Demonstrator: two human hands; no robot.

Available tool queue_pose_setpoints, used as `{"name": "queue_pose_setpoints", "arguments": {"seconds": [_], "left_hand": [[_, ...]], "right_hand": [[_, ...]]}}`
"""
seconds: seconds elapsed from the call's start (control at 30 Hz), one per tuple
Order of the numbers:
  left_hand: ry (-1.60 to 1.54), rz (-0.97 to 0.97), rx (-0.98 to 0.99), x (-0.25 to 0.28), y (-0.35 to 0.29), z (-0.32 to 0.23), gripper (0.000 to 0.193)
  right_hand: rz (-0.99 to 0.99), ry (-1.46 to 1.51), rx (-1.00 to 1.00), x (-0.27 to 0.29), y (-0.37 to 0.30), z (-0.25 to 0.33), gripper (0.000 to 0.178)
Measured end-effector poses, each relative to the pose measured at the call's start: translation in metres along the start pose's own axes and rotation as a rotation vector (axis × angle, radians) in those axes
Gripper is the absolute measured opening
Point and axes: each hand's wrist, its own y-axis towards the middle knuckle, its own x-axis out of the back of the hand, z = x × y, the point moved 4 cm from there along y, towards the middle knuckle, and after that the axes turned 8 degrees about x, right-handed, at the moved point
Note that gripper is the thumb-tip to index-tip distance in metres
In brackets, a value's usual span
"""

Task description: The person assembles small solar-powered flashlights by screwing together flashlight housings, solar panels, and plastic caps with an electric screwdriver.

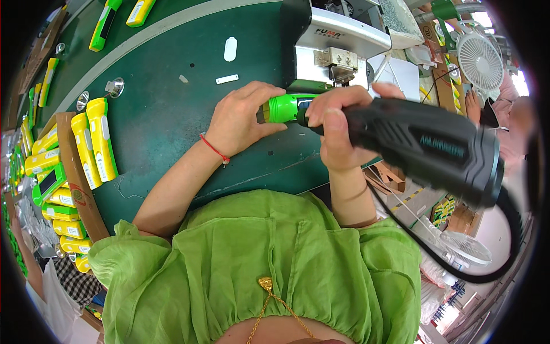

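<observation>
My left hand point(243, 112), a red cord round its wrist, curls its thumb and fingers about the end of a green flashlight body point(283, 109). That body lies sideways on the dark green table, just in front of a metal machine point(338, 49). In my right hand point(342, 129) is a thick black corded power screwdriver point(424, 143), its rear end pointing to the right. Its nose reaches the flashlight body; the very tip is hidden, so I cannot tell whether it touches a screw. My right fingers also cover the body's far end.
At the left a cardboard box point(80, 178) holds several yellow and green flashlights, with two more flashlights point(100, 137) beside it. White flat pieces point(230, 49) lie on the table point(172, 114). A black cable point(458, 275) loops at the right. Fans and another person are beyond.
</observation>
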Motion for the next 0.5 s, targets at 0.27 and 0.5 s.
{"name": "queue_pose_setpoints", "arguments": {"seconds": [0.27, 0.5], "left_hand": [[0.052, 0.010, -0.018, -0.002, -0.005, -0.003, 0.056], [0.065, 0.086, 0.036, 0.003, -0.010, -0.005, 0.056]], "right_hand": [[0.025, 0.006, 0.072, 0.002, -0.007, 0.004, 0.062], [0.162, 0.103, 0.096, -0.008, -0.006, 0.006, 0.057]]}}
